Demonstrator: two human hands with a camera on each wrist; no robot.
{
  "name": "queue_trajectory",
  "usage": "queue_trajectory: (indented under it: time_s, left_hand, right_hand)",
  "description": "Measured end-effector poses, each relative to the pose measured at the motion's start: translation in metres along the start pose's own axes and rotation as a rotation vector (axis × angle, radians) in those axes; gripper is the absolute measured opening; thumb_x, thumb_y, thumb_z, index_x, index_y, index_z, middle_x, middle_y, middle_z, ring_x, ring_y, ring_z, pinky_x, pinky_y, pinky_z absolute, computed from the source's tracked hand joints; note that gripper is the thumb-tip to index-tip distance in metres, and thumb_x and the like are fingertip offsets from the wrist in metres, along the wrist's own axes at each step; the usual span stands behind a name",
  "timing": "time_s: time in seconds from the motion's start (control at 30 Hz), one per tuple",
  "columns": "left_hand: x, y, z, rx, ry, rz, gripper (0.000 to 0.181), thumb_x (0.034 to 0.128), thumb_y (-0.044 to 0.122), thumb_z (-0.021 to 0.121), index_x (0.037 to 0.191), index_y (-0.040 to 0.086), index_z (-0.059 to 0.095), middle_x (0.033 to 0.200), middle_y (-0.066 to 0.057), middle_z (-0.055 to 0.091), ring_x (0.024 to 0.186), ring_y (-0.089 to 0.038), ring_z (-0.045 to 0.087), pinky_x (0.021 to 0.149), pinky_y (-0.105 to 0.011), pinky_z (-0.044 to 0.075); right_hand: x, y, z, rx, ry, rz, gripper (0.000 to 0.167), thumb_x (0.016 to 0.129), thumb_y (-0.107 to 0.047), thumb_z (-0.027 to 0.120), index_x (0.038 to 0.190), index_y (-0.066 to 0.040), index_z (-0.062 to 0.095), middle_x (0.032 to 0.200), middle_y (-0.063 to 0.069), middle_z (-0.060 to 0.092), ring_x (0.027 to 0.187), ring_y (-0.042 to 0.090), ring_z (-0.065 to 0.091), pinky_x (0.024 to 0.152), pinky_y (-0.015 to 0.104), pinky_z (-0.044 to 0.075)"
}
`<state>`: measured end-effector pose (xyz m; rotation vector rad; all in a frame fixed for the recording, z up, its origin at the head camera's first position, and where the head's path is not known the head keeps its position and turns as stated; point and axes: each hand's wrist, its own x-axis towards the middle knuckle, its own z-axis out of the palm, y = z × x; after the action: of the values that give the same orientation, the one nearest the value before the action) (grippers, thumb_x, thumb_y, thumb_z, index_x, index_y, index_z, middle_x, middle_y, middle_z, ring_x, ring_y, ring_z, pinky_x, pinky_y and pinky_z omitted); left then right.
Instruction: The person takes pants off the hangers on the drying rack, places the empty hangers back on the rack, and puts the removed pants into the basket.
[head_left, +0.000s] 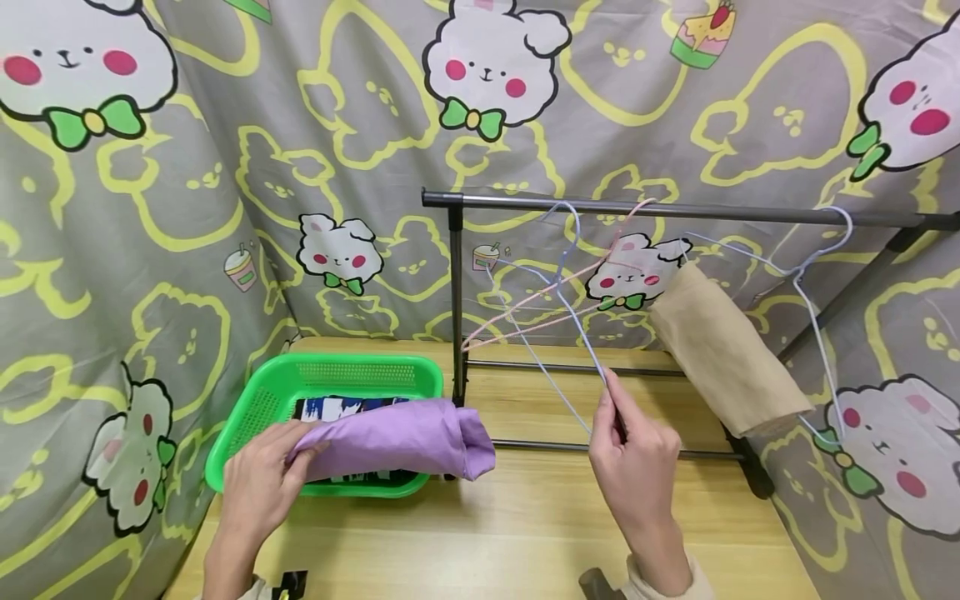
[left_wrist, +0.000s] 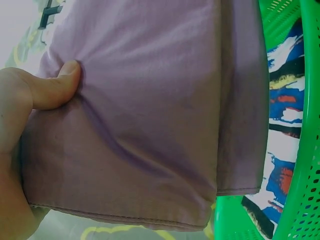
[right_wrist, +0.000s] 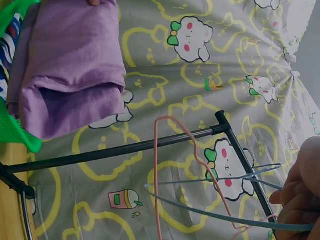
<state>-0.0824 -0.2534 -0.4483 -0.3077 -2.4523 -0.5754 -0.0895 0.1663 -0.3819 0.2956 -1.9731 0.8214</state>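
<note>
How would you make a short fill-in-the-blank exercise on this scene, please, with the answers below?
The left grip holds the purple cloth; the basket is coloured ____.
The right grip pinches a blue clothes ____.
In the head view, the beige cloth hangs to the basket's ____.

Missing words: green; hanger; right.
</note>
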Motion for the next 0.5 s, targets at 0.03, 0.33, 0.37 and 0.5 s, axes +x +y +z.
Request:
queue_trajectory:
  time_s: [0.03,0.33,0.37,0.5]
  left_hand:
    - [0.000,0.000,0.000,-0.001,0.000,0.000,0.028,0.0774,0.002,0.078,0.105,0.010,0.079,0.101,-0.011,0.076,0.086,-0.038,0.072,0.060,-0.057,0.054]
    - [-0.002,0.000,0.002,-0.007,-0.004,0.005,0.027,0.0778,0.004,0.079,0.104,0.009,0.078,0.101,-0.011,0.076,0.088,-0.039,0.072,0.061,-0.057,0.055]
    - [-0.002,0.000,0.002,-0.008,-0.005,0.006,0.027,0.0781,0.004,0.079,0.104,0.010,0.078,0.101,-0.011,0.076,0.088,-0.039,0.072,0.061,-0.057,0.055]
    - [-0.002,0.000,0.002,-0.014,-0.001,0.004,0.027,0.0784,0.003,0.079,0.104,0.012,0.078,0.102,-0.010,0.076,0.086,-0.037,0.072,0.060,-0.056,0.054]
  right_hand:
    - [0.002,0.000,0.002,-0.005,0.001,0.005,0.028,0.091,0.004,0.064,0.117,0.004,0.075,0.051,-0.004,0.047,0.043,0.001,0.027,0.040,0.019,0.023]
    - [0.014,0.002,0.012,-0.037,0.049,-0.011,0.028,0.090,0.005,0.066,0.116,0.002,0.076,0.051,0.000,0.051,0.042,0.005,0.030,0.040,0.021,0.025]
    - [0.015,0.002,0.012,-0.038,0.063,-0.012,0.028,0.090,0.005,0.066,0.116,0.002,0.076,0.051,0.000,0.051,0.042,0.005,0.031,0.040,0.021,0.025]
    - [0.020,0.003,0.015,-0.052,0.056,0.005,0.028,0.092,0.004,0.065,0.118,0.002,0.075,0.052,0.002,0.053,0.042,0.008,0.032,0.041,0.023,0.027]
